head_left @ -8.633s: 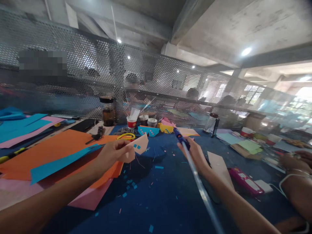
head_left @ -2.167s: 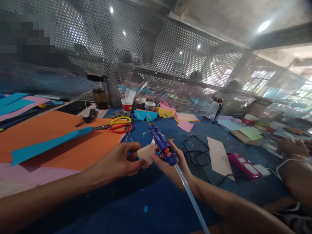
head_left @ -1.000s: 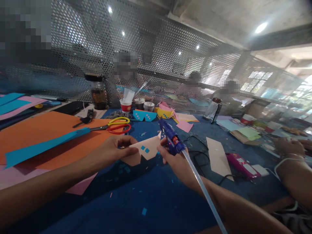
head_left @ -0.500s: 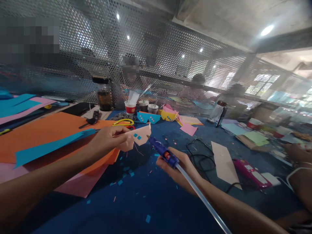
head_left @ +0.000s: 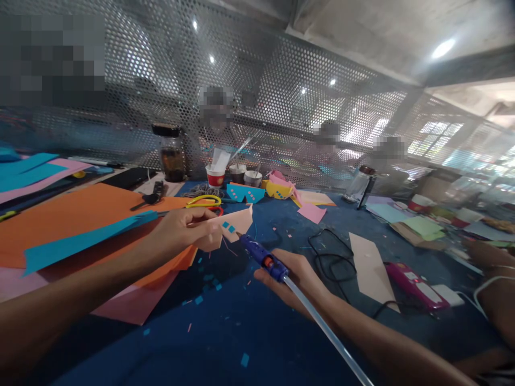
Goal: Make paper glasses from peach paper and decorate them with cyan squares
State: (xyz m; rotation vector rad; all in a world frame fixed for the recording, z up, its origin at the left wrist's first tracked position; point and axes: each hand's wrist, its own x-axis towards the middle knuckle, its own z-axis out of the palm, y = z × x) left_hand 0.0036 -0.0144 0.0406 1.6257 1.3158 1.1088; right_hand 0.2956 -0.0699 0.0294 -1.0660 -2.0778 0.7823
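Between the thumb and fingers of my left hand [head_left: 191, 228] is a pale pink paper cut-out [head_left: 242, 219] with two small blue squares on it. My right hand [head_left: 295, 273] is wrapped round a blue glue gun [head_left: 261, 256], a long clear glue stick [head_left: 328, 327] trailing from its back end. The gun's nozzle is at the cut-out, close beside the blue squares; whether it touches the paper I cannot tell. Yellow-handled scissors [head_left: 205, 201] lie just behind my left hand. Small blue paper squares [head_left: 199, 300] are scattered on the table below.
Orange sheets [head_left: 100, 206] and a blue strip [head_left: 92, 242] lie at left. Blue [head_left: 246, 193] and yellow [head_left: 278, 190] paper cut-outs stand at the back near a red-and-white cup [head_left: 215, 177]. A black cable [head_left: 332, 260], a magenta power strip [head_left: 416, 287] and another person's arm [head_left: 497, 284] are at right.
My right hand has brought the glue gun left, its nozzle now nearer the blue squares. The pink cut-out in my left hand has shifted slightly to the right.
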